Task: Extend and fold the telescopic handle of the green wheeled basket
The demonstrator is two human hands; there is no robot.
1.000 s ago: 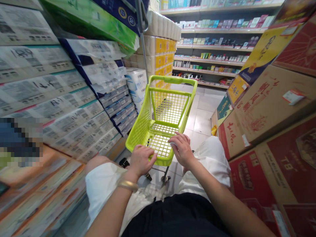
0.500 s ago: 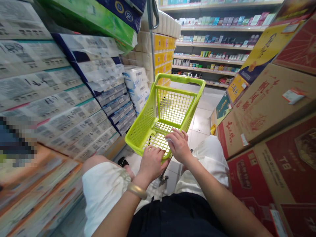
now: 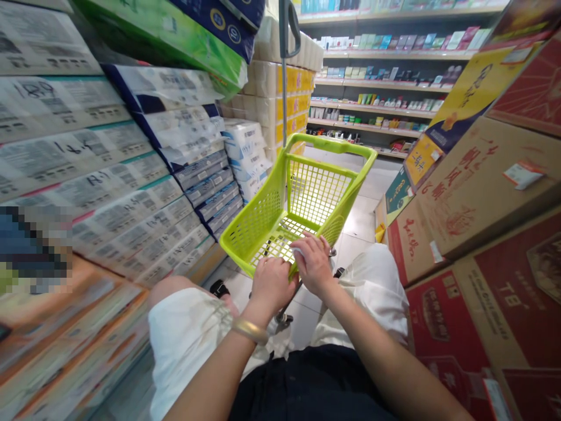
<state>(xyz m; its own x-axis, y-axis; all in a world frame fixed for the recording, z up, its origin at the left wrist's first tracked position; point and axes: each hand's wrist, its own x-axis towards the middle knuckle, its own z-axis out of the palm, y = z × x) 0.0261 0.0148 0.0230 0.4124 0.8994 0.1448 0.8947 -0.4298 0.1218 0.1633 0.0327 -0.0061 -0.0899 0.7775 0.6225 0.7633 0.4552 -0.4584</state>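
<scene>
A lime-green plastic wheeled shopping basket (image 3: 258, 222) is gripped at its near rim, with the left hand (image 3: 272, 286) spread and the right hand (image 3: 313, 264) curled. Plastic-wrapped tissue packs (image 3: 109, 158) are stacked left of the basket; brown cardboard cartons (image 3: 477, 187) are stacked right of it.

Wrapped multipacks of tissue (image 3: 100, 169) stack high along the left, with yellow-labelled paper rolls (image 3: 289, 88) beyond them. Red and tan cardboard cartons (image 3: 477, 193) wall the right. Far ahead, retail shelves (image 3: 377, 76) of boxed goods stand past a tiled floor (image 3: 362, 219).
</scene>
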